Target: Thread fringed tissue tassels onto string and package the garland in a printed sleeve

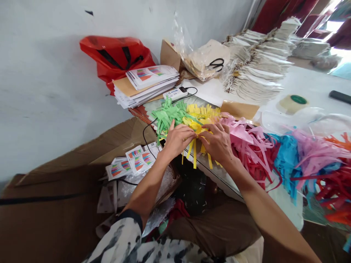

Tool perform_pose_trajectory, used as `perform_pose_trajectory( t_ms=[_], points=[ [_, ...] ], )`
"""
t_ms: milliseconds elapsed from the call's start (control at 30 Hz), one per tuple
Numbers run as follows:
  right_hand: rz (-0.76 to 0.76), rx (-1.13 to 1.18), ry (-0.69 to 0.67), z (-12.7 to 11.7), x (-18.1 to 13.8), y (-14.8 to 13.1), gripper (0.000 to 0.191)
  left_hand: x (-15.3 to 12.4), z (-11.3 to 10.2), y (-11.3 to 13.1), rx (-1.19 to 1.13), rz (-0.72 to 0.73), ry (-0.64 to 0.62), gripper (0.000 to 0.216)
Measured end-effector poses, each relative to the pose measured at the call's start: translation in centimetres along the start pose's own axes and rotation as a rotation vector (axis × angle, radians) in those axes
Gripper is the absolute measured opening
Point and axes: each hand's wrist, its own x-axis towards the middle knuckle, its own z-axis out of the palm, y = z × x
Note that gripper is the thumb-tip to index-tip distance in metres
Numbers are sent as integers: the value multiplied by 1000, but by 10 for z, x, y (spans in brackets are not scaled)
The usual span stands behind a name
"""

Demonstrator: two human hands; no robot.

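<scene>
Sleeve (118, 235); hands (178, 138) (218, 141) on yellow fringe (201, 112); cards (140, 160) illegible.

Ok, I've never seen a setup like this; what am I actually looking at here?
There's no machine: these are a person's bare hands, seen from one camera worn on the head, looking forward and down. The left hand and right hand meet at the yellow fringe, apparently pinching its strips. On the near surface, green fringe lies left of it, with pink fringe and blue fringe to its right. Farther back are printed sheets and a tape roll.
</scene>
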Motion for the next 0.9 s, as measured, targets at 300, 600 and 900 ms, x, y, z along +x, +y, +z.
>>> perform_pose_trajectory(
  t_ms=[300,600,900],
  points=[
    [12,59,-3,2,2,-2,10,7,7,0,-191,-105,105,17],
    [195,195,85,3,2,4,13,-4,-10,-2,-8,-230,277,15],
    [109,139,37,2,1,-8,14,-7,0,6,-38,-210,157,28]
  ],
)
